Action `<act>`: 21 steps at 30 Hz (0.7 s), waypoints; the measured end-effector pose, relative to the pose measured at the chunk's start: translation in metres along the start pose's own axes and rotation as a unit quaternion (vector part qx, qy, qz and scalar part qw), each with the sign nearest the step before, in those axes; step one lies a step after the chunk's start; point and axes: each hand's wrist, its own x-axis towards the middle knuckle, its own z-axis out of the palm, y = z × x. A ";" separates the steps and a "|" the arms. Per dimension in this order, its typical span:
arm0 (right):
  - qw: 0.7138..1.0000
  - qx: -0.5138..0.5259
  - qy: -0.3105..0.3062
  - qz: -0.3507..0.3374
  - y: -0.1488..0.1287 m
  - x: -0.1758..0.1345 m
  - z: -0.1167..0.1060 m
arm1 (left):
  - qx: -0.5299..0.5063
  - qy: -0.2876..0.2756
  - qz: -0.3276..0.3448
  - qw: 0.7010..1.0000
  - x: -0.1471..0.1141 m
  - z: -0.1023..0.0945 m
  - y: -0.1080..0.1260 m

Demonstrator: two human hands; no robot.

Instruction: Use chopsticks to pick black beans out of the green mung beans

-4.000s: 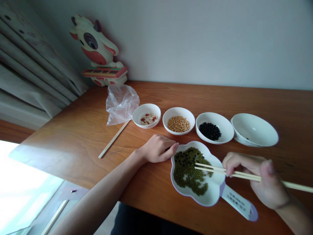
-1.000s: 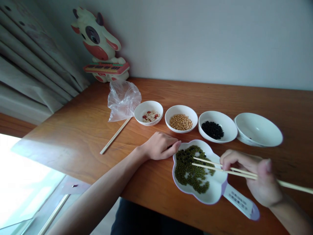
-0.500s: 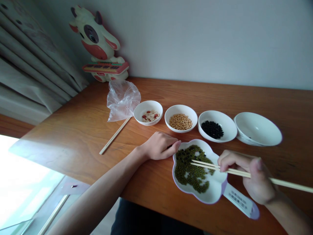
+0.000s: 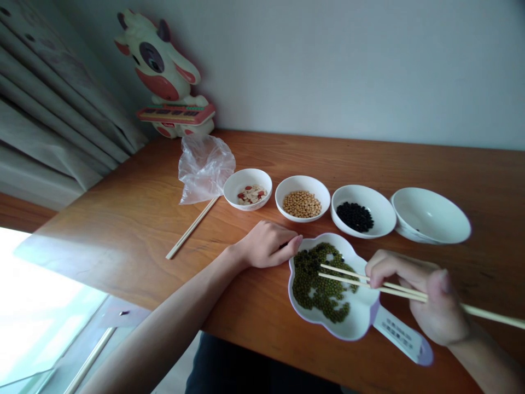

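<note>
My right hand is closed around a pair of wooden chopsticks. Their tips, slightly apart, are over green mung beans in a white flower-shaped dish with a lilac rim and a labelled handle. A few black beans lie among the green ones near the far left of the dish. Resting on the table, my left hand has its fingers curled and pinches the dish's left rim with thumb and finger. Nothing shows between the chopstick tips.
Behind the dish stand white bowls: one with pale and red pieces, one with soybeans, one with black beans, and a larger bowl. Spare chopsticks, a plastic bag and a cow toy are at left.
The chopstick tips have spread a little farther apart over the beans, and my right thumb has shifted. My left hand and the dish stay together, nearly unmoved.
</note>
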 end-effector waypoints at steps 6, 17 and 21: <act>0.998 -0.039 -0.045 0.006 0.013 -0.008 0.001 | 0.001 -0.003 -0.004 1.000 0.000 0.000 0.000; 0.999 -0.024 -0.032 -0.012 0.019 -0.008 0.002 | -0.002 -0.004 -0.007 1.000 0.000 0.001 0.000; 0.999 -0.019 -0.021 -0.019 0.015 -0.007 0.001 | -0.003 -0.003 -0.006 1.000 0.000 0.000 0.000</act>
